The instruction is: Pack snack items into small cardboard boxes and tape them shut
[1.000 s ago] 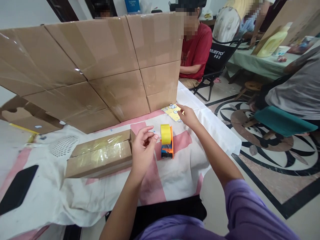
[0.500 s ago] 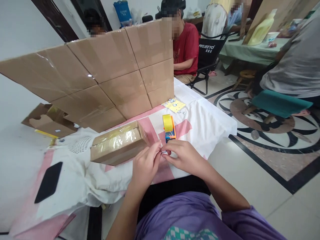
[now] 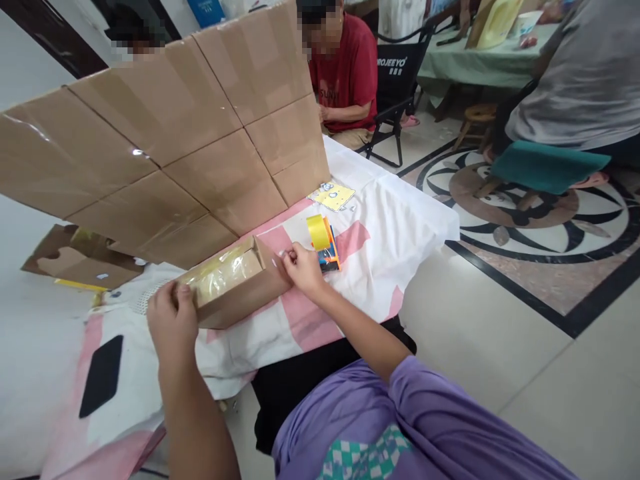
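A taped cardboard box lies on the cloth-covered table in front of me. At its left end my left hand is closed around the corner, the fingertips partly hidden behind it. My right hand is at the box's right end face, thumb and forefinger pinched together on a small white piece too small to name surely. Another whitish spot shows on that end face. Just beyond my right hand stands a tape dispenser with a roll of yellow tape.
A tall cardboard panel stands across the table behind the box. A yellow patterned sheet lies by its right end. An open carton and a black phone-like slab are at left. A person in red sits beyond the panel.
My hands were together in front of the tape dispenser, pinching something small. They have separated: the left went to the box's left end, the right to its right end. The view shifted.
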Available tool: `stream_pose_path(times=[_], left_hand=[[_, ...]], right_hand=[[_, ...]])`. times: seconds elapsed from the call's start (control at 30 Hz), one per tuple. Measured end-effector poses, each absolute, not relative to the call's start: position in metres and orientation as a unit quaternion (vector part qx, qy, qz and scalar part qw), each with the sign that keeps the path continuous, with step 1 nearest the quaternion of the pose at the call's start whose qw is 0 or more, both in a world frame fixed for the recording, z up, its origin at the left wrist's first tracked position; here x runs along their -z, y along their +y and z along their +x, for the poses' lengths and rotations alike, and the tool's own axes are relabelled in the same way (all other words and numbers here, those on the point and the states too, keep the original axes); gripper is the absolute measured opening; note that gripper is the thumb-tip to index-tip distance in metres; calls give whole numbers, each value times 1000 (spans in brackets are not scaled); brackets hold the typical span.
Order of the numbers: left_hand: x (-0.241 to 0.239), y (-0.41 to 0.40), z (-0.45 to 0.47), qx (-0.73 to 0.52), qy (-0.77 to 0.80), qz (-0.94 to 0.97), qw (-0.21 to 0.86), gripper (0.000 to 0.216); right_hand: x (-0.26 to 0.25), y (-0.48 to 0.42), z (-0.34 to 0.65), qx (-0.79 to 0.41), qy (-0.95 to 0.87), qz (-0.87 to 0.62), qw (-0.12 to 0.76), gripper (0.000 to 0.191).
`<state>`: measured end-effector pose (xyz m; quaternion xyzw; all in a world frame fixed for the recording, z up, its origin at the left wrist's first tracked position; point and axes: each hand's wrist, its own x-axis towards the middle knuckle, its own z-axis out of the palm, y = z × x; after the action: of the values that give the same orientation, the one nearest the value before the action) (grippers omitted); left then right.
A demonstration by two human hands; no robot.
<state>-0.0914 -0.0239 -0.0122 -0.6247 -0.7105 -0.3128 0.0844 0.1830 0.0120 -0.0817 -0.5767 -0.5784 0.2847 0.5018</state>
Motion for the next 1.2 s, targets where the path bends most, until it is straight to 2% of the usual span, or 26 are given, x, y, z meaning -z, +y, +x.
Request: stream_pose_path(times=[0.07, 0.3, 0.43, 0.57, 0.83, 1.07, 1.2], left_hand=[[16, -19, -97, 290, -717, -631, 54, 43], [16, -21, -91, 289, -731, -614, 79, 41], [16, -25, -86, 291, -742, -599, 75, 47], [14, -27, -81, 288, -744, -599, 68, 50], [12, -27, -81, 287, -749, -594, 61, 50], [12, -29, -81, 288, -745, -599, 57, 51], [10, -30, -78, 288, -749, -594, 54, 50]], right_hand=[[92, 17, 171, -301, -569, -579, 500, 5], [100, 9, 160, -276, -604, -585, 466, 13], [106, 5, 161, -296, -598, -532, 520, 12], [114, 7, 160, -366, -553, -470, 582, 16], [122, 14, 156, -506, -453, -405, 612, 23], [118, 17, 156, -495, -374, -431, 655, 29], [116, 20, 153, -463, -402, -442, 654, 27]])
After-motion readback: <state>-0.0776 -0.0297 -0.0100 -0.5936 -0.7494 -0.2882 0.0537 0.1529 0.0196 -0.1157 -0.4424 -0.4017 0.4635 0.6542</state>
